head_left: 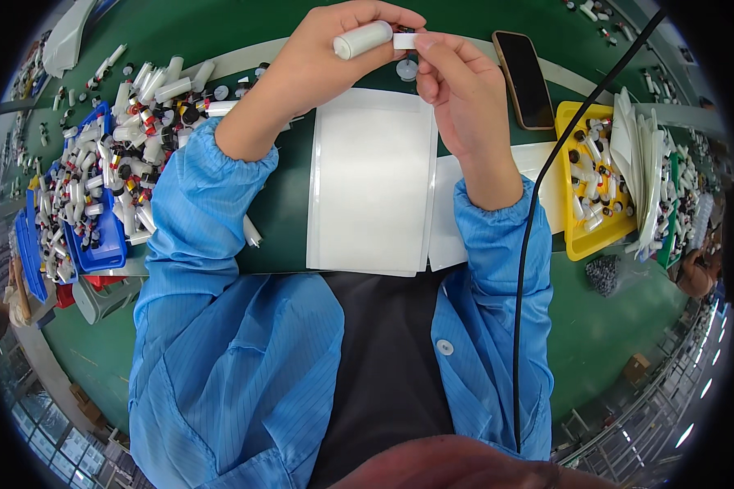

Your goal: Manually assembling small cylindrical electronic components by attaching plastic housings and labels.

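At the far middle of the view, my left hand (324, 50) is closed around a white translucent cylinder (364, 40) with a rounded end, lying slantwise across the palm. My right hand (467, 91) meets it from the right, thumb and fingers pinching a small white rectangular piece (404, 41). A little dark part shows just above that piece, between the fingertips of both hands; whether it joins the cylinder I cannot tell. Under the hands, a round translucent disc-like part (407, 70) rests on the green table. A stack of white sheets (373, 179) in clear sleeves lies nearer me.
A large heap of white cylinders (143, 138) with black and red parts fills the left, over blue trays (104, 244). On the right are a phone (523, 80), a yellow tray (575, 240) of similar parts and upright white bags (646, 163). A black cable (538, 191) crosses my right side.
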The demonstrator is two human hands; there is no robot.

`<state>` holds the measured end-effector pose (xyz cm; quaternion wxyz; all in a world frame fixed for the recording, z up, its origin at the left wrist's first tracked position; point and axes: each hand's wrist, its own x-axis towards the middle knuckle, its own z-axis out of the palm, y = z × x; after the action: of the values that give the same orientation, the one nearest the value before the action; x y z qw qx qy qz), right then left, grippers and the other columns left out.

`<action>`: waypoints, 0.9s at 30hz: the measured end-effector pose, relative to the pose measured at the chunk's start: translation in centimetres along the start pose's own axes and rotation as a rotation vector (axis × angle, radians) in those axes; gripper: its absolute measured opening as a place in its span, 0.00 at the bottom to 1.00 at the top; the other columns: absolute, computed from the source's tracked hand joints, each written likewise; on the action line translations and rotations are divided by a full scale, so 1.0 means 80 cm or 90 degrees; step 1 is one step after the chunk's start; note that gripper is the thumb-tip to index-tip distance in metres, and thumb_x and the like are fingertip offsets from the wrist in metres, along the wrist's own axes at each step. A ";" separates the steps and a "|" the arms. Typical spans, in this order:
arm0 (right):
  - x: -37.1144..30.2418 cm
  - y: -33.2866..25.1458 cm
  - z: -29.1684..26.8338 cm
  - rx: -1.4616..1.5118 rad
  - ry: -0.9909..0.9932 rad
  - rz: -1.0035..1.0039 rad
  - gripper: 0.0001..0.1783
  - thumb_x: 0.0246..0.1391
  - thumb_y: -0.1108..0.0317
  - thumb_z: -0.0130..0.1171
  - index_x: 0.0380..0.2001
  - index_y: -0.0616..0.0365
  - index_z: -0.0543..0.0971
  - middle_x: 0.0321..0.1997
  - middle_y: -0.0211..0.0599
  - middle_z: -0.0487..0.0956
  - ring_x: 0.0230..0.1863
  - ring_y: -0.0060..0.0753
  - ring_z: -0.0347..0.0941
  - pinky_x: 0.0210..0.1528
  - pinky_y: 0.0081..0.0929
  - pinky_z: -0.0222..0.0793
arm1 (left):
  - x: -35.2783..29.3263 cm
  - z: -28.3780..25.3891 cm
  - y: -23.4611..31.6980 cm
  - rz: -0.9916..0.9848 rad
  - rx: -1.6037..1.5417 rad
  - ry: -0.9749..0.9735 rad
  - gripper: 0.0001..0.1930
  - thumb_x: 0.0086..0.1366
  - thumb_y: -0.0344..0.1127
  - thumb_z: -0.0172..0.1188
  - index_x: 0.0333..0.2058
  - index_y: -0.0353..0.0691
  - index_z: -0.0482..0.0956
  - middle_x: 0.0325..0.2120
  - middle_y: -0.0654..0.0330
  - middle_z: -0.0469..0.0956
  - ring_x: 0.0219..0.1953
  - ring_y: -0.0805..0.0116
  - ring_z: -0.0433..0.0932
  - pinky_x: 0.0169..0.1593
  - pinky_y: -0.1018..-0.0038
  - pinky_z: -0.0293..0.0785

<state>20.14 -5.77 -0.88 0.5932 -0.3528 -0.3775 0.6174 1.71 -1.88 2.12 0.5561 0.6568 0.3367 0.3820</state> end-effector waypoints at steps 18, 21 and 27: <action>0.005 -0.004 -0.001 -0.078 -0.008 -0.127 0.17 0.61 0.68 0.66 0.51 0.62 0.78 0.42 0.33 0.80 0.39 0.17 0.76 0.36 0.14 0.70 | -0.004 0.010 0.021 -0.047 -0.262 -0.029 0.21 0.67 0.27 0.64 0.57 0.28 0.75 0.46 0.54 0.84 0.47 0.71 0.82 0.52 0.76 0.78; 0.008 -0.001 -0.021 0.086 -0.127 0.065 0.19 0.62 0.65 0.65 0.53 0.61 0.77 0.42 0.32 0.79 0.40 0.17 0.75 0.37 0.14 0.68 | -0.017 0.014 0.044 -0.068 -0.285 -0.020 0.23 0.66 0.25 0.66 0.57 0.24 0.72 0.46 0.51 0.83 0.48 0.69 0.82 0.54 0.74 0.79; 0.001 -0.024 -0.028 -0.783 -0.049 -0.174 0.14 0.56 0.68 0.63 0.44 0.61 0.83 0.24 0.37 0.81 0.22 0.35 0.75 0.29 0.28 0.71 | -0.026 -0.082 0.074 0.001 0.001 0.144 0.20 0.58 0.18 0.69 0.49 0.26 0.76 0.38 0.51 0.84 0.39 0.70 0.84 0.46 0.75 0.84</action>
<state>23.03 -5.59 -0.21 0.3416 -0.5555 -0.7259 0.2186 -4.98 -1.49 8.29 0.5138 0.6100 0.3970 0.4542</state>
